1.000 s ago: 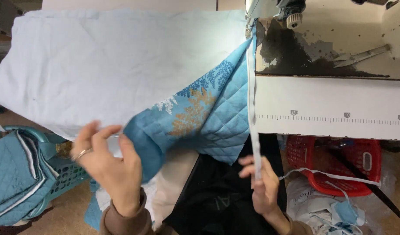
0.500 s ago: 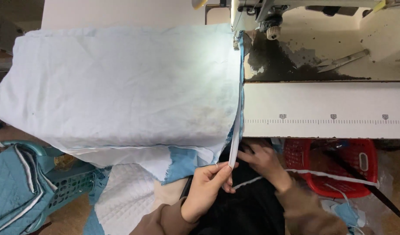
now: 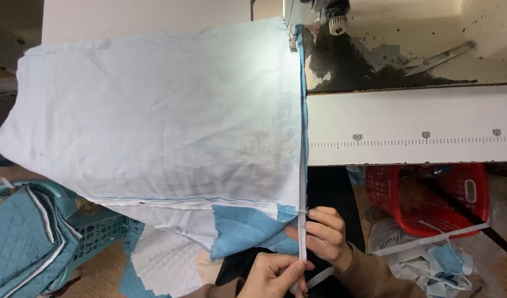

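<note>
A large pale blue-white quilted fabric piece (image 3: 154,121) lies over the sewing table, its right edge running under the sewing machine's presser foot (image 3: 293,38). A narrow white binding tape (image 3: 302,209) runs down along that edge. My left hand (image 3: 273,273) pinches the tape's lower end at the bottom of the view. My right hand (image 3: 325,234) grips the tape and the fabric's blue corner (image 3: 248,232) just above it.
The white table front with a ruler scale (image 3: 424,135) spans the right. Scissors (image 3: 438,55) lie on the worn machine bed. A red basket (image 3: 430,201) and fabric scraps (image 3: 430,262) sit below right. A teal basket (image 3: 96,229) with blue quilted pieces (image 3: 22,243) stands below left.
The blue quilted side has been folded under, leaving the pale backing on top. Both hands have come together on the tape at the fabric's lower right corner.
</note>
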